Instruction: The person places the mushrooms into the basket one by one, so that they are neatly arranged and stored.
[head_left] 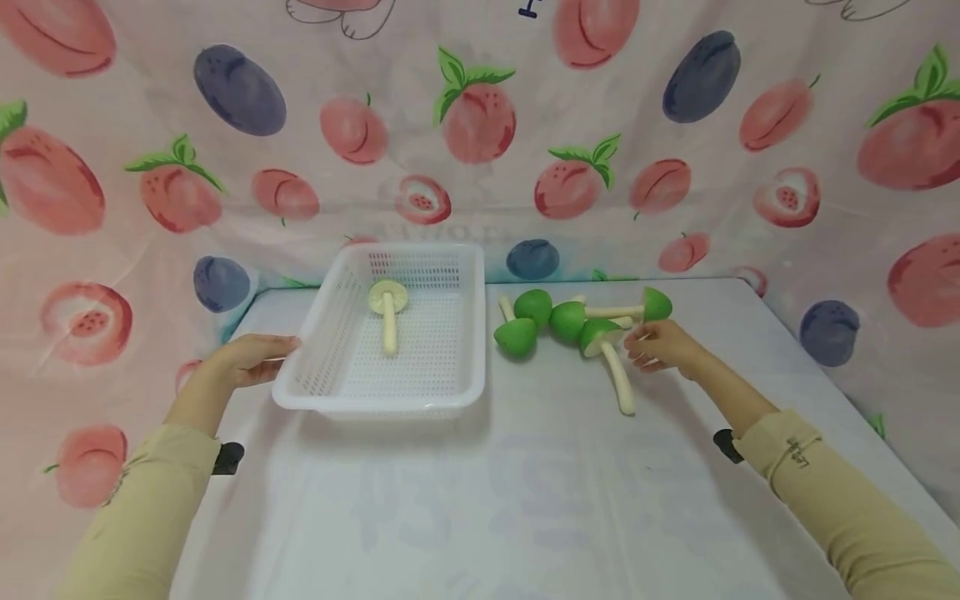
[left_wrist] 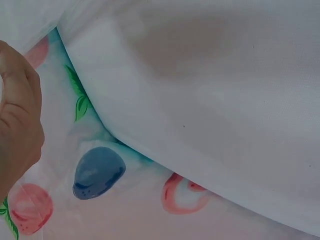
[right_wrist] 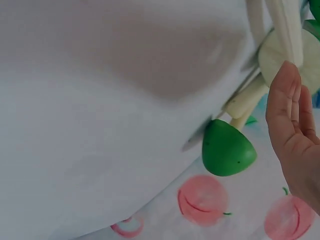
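Observation:
My left hand [head_left: 253, 358] is at the left rim of a white plastic basket [head_left: 378, 403], fingertips right at the edge. In the left wrist view only part of this hand [left_wrist: 20, 115] shows. A toy mushroom [head_left: 389, 321] lies in the basket, its pale underside up. My right hand [head_left: 663, 346] reaches beside a green-capped toy mushroom [head_left: 618, 379], whose cream stem points toward me. In the right wrist view its fingers [right_wrist: 282, 100] are nearly straight and overlap the pale underside of that cap [right_wrist: 270, 57].
Several more green-capped mushrooms [head_left: 516, 337] lie clustered right of the basket. One cap [head_left: 657, 304] sits just behind my right hand. A fruit-print curtain [head_left: 480, 125] hangs behind the white table [head_left: 525, 500]. Dark wrist straps [head_left: 228, 458] show at the sleeves.

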